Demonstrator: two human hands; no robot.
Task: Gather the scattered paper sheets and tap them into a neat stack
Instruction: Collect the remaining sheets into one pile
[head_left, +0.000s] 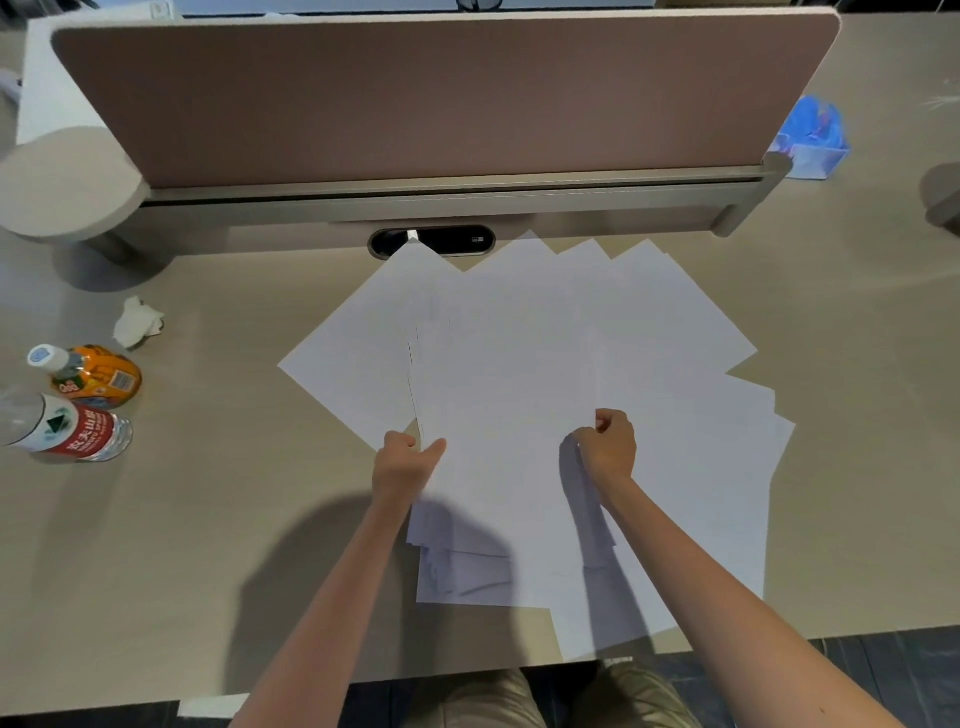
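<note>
Several white paper sheets (649, 322) lie fanned and overlapping across the middle of the beige desk (208, 519). Above them I hold a partial bundle of sheets (504, 384) by its near edge. My left hand (405, 460) pinches the bundle's lower left corner. My right hand (608, 447) grips its lower right edge. More sheets (467, 566) lie under my forearms, and one corner hangs over the desk's near edge.
A pink divider panel (441, 98) stands along the back, with a cable port (431, 241) below it. At the left lie a crumpled tissue (136, 322), an orange drink bottle (93, 374) and a water bottle (67, 428). A blue box (810, 140) sits far right.
</note>
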